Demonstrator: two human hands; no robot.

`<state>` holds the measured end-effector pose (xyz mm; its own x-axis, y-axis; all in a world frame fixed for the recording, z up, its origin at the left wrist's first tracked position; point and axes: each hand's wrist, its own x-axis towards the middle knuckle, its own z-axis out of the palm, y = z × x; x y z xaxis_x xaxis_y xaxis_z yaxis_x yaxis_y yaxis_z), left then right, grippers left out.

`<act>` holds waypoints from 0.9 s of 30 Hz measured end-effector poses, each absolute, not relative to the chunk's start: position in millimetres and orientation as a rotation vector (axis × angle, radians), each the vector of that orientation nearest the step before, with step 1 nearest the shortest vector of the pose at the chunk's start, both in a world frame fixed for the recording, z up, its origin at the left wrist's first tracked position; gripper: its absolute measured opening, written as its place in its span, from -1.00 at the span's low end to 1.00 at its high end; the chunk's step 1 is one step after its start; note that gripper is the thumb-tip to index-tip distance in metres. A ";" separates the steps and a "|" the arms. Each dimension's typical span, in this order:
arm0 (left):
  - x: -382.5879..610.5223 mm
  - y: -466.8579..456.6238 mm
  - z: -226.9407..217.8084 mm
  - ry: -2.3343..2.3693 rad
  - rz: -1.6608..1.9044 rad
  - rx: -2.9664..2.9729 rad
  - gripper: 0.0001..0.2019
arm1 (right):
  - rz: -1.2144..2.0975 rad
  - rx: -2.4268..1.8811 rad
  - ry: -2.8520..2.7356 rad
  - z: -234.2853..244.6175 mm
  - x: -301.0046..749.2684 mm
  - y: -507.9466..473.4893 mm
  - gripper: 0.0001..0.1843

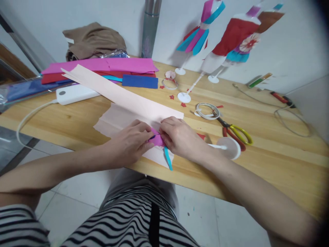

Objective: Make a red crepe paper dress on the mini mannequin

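My left hand (130,142) and my right hand (180,137) meet at the near edge of the wooden table (269,161). Both pinch a small magenta paper piece (157,140) between their fingertips. A thin blue strip (168,159) hangs from it toward the table edge. Under my hands lies a long pale pink crepe paper sheet (123,97), running back to the left. A white round stand (230,147) lies just right of my right wrist.
Scissors with red and yellow handles (235,132) and a tape roll (207,110) lie to the right. Magenta, red and blue paper sheets (108,68) and a white power bank (74,93) sit at the back left. Two dressed paper mannequins (231,37) stand at the back.
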<state>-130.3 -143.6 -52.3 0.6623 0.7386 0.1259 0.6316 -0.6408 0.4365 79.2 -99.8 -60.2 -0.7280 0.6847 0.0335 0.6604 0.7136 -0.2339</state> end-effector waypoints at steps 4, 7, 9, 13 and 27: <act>-132.0 -149.6 -59.8 1.088 0.511 2.485 -0.73 | 0.314 -1.119 -2.800 -60.1 78.8 -100.1 -0.84; -131.2 -153.5 -62.5 1.103 0.560 2.501 -0.74 | 0.309 -1.130 -2.802 -59.6 78.6 -101.1 -0.83; -130.5 -156.0 -63.5 1.117 0.585 2.503 -0.74 | 0.316 -1.134 -2.801 -58.7 78.3 -102.0 -0.83; -129.7 -160.3 -67.3 1.149 0.634 2.500 -0.75 | 0.330 -1.147 -2.797 -56.3 77.0 -103.7 -0.83; -132.3 -164.4 -75.7 1.161 0.941 2.442 -0.76 | 0.303 -1.110 -2.794 -57.9 73.8 -106.8 -0.85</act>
<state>-132.3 -164.4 -75.7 0.4656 0.7687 0.4386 0.5881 -0.6391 0.4957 73.8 -106.8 -57.9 -0.7239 0.6890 0.0368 0.6651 0.7110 -0.2285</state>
